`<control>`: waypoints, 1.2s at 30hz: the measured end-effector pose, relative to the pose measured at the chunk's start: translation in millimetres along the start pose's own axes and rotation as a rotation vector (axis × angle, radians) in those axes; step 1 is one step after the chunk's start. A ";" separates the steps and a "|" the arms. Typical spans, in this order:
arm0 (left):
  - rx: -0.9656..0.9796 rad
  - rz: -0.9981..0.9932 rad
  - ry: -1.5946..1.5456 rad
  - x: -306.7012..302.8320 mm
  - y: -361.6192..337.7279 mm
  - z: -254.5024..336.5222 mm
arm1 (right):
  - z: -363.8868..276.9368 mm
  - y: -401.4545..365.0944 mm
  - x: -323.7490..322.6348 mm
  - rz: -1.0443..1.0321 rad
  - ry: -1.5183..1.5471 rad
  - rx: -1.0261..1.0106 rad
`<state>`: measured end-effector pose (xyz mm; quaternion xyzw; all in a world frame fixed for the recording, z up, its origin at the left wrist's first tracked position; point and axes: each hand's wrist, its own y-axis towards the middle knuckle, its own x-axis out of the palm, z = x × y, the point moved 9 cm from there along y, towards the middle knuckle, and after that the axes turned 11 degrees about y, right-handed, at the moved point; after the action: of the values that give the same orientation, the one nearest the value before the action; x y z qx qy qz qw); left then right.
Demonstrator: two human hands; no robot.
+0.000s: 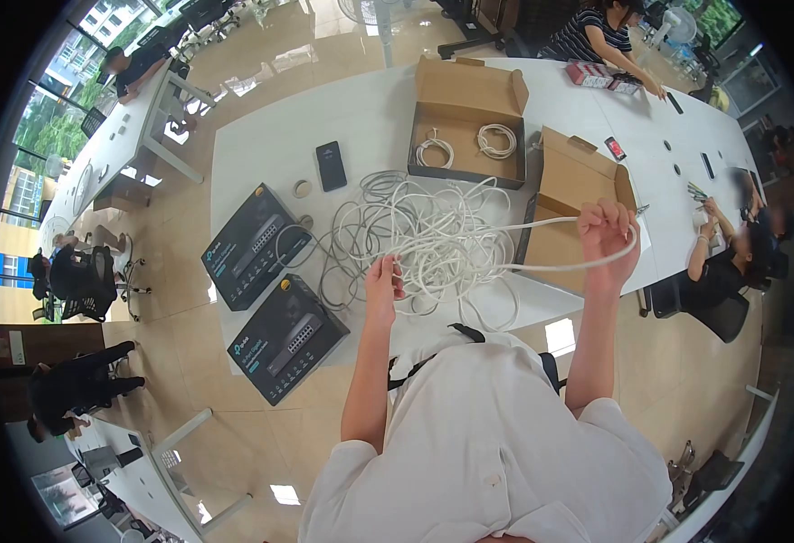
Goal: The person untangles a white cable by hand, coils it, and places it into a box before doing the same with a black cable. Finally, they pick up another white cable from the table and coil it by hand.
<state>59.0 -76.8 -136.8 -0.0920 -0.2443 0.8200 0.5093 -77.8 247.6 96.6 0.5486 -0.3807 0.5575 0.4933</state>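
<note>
A tangled heap of white and grey cable (451,244) lies on the white table in front of me. At the heap's near left side, my left hand (383,288) is closed round a strand of white cable. My right hand (608,237) is raised over the right-hand box and grips a loop of the white cable, which bends back through the fingers. Between both hands the cable runs above the table. Two dark switch boxes, one (254,246) farther and one (286,339) nearer, lie left of the heap.
An open cardboard box (467,136) holds two coiled cables; another open box (560,204) stands right of the heap. A black phone (331,166) and a tape roll (302,188) lie at the back left. Other people sit along the table's right part.
</note>
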 end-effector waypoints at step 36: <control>0.069 0.033 0.273 27.7 -12.6 34.3 | 71.5 -32.4 -59.6 -0.193 -1.542 0.559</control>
<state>42.3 -58.4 -98.3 -0.1892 -0.1428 0.8160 0.5272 -34.7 177.9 41.8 0.9100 -0.4107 0.0536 -0.0155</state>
